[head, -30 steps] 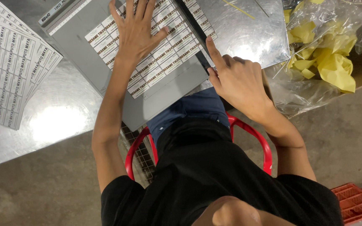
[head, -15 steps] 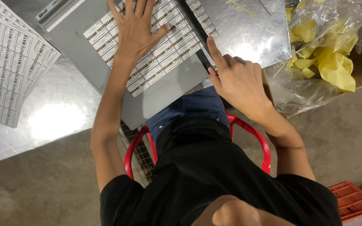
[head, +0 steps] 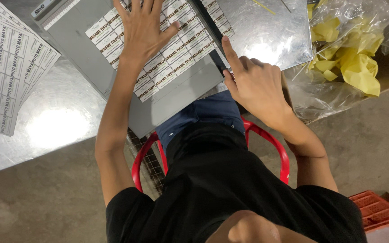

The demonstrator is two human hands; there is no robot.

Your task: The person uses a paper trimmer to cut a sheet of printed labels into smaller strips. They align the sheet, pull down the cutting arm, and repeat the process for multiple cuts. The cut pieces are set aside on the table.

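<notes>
A sheet of small printed labels (head: pixel 176 56) lies on the grey bed of a paper cutter (head: pixel 82 49). My left hand (head: pixel 145 29) presses flat on this sheet, fingers spread. The cutter's black blade arm (head: pixel 210 33) runs along the sheet's right edge. My right hand (head: pixel 255 85) rests at the near end of that arm, fingers curled and index finger stretched along it. Whether the fingers close around the handle is hidden by the hand itself.
A stack of printed label sheets (head: pixel 10 67) lies at the left on the metal table (head: pixel 59 126). A clear plastic bag of yellow scraps (head: pixel 347 58) sits at the right. A red stool (head: pixel 275 148) is under me, and a red crate (head: pixel 377 209) stands at the lower right.
Both hands stay in place on the sheet and the blade arm. The view has shifted slightly; nothing else has moved.
</notes>
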